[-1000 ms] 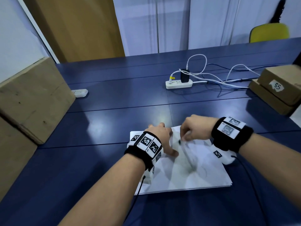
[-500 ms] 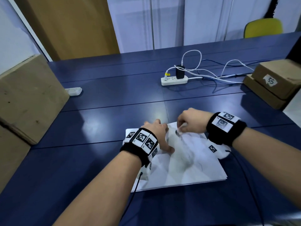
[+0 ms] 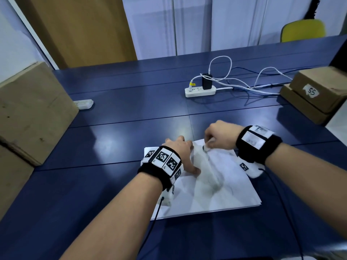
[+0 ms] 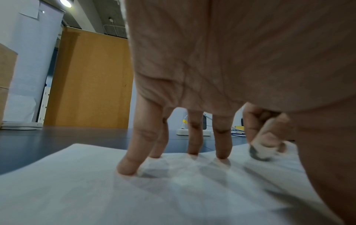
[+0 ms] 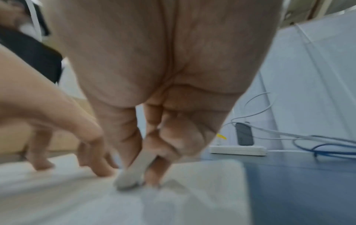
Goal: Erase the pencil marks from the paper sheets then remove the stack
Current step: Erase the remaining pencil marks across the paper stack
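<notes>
A stack of white paper sheets (image 3: 221,192) lies on the blue table, its top sheet smudged with grey pencil marks (image 3: 212,182). My left hand (image 3: 180,152) presses the stack's far left part with straight, spread fingers (image 4: 134,153). My right hand (image 3: 219,137) pinches a small white eraser (image 3: 206,147) with a grey, dirty tip and rubs it on the far edge of the top sheet. The eraser (image 4: 262,150) also shows in the left wrist view, and in the right wrist view the eraser (image 5: 133,173) sits blurred between thumb and fingers.
A white power strip (image 3: 200,90) with a black charger and trailing cables lies further back. Cardboard boxes stand at the left (image 3: 32,109) and at the right (image 3: 317,91), the latter labelled 55. A small white object (image 3: 83,104) lies near the left box. A yellow chair (image 3: 304,30) stands behind the table.
My right hand with the eraser has moved a little further away along the sheet, towards its far edge. The left hand stays pressed on the stack.
</notes>
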